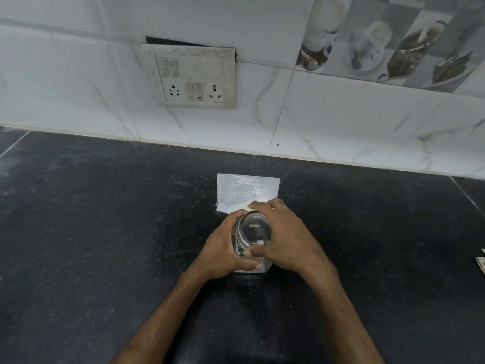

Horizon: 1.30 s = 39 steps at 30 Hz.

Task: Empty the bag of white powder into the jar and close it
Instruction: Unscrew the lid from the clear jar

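Kitchen surface of black speckled stone [91,219], viewed from above, with 2 bare forearms entering from the near edge.

The left hand [225,248] wraps the body of the small clear glass jar [249,269], fingers curled round its far side and thumb across its near side. The jar stands upright on the surface. A white layer shows at its base, judged to be powder.

The right hand [286,237] arches over the round metal-rimmed lid [253,227], fingertips and thumb clamped on the rim. The lid sits on the jar mouth; whether it is fully seated cannot be told.

Just behind the jar lies the flat translucent plastic bag [244,189], slack, with only a thin white band at its near edge.

Beyond, a white marbled tile wall [341,114] carries a grimy white switch-and-socket plate [194,77].

Step in hand, as judged: closing, since the bag looks nearly spent and the lid is on the jar. The next move calls for the left hand to brace the jar against rotation while the right turns the lid square to the threads until snug.
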### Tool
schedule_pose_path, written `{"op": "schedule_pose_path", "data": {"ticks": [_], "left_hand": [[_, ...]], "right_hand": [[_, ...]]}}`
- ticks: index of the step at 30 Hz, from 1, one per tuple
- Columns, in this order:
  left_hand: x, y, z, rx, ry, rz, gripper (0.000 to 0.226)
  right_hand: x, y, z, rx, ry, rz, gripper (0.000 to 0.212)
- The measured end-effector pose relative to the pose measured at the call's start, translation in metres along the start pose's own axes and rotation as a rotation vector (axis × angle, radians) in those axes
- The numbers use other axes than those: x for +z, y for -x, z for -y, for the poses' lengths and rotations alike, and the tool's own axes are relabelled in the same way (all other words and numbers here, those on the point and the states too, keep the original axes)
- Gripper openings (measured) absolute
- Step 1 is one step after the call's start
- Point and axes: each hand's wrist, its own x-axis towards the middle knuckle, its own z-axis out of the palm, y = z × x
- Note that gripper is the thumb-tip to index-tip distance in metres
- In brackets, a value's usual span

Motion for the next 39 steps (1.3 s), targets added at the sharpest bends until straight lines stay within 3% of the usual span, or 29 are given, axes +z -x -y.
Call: {"op": "schedule_pose_path", "data": {"ticks": [2,5,7,10,12,15,17,20,22,25,28,31,34,37,39], "left_hand": [[0.001,0.0,0.0,0.0,0.007,-0.01,0.105],[0.001,-0.001,-0.001,0.003,0.015,-0.009,0.104],[0.0,0.0,-0.001,-0.003,0.01,0.001,0.104],[0.0,0.001,-0.001,-0.012,0.017,0.002,0.103],[0.0,0.0,-0.001,-0.002,0.012,-0.002,0.103],[0.0,0.0,-0.002,0.002,0.01,-0.004,0.104],[0.0,0.0,-0.001,-0.001,0.0,0.001,0.104],[0.0,0.0,0.0,-0.003,0.0,0.0,0.104],[0.001,0.0,0.0,0.002,0.007,-0.004,0.105],[0.001,-0.001,-0.001,-0.001,0.023,-0.011,0.105],[0.0,-0.001,0.0,-0.011,0.02,-0.001,0.105],[0.0,0.0,0.001,-0.015,0.024,0.003,0.104],[0.0,0.0,-0.001,-0.012,0.027,0.001,0.105],[0.0,0.001,-0.001,-0.014,0.029,0.004,0.106],[0.0,0.0,-0.001,-0.014,0.026,0.013,0.105]], "right_hand": [[-0.005,-0.002,-0.002,-0.051,0.021,0.067,0.094],[-0.016,-0.005,-0.001,-0.088,0.089,0.167,0.11],[-0.012,-0.003,0.004,-0.032,0.08,0.076,0.113],[-0.001,0.001,0.006,0.023,0.109,-0.034,0.097],[-0.004,-0.003,0.004,-0.02,0.093,0.024,0.09],[-0.013,-0.007,0.001,-0.074,0.077,0.133,0.103],[-0.011,-0.004,0.004,-0.055,0.109,0.059,0.109],[-0.003,0.006,0.009,0.008,0.186,-0.053,0.099],[-0.003,0.003,0.009,-0.035,0.209,-0.016,0.092],[-0.013,-0.003,0.006,-0.108,0.181,0.103,0.102],[-0.017,0.001,0.003,-0.046,0.145,0.018,0.109],[-0.007,0.006,0.006,0.023,0.15,-0.058,0.095],[-0.006,-0.001,0.004,-0.044,0.139,0.018,0.085],[-0.015,-0.004,0.0,-0.089,0.125,0.126,0.1],[-0.015,0.0,0.001,-0.047,0.109,0.049,0.105]]}}
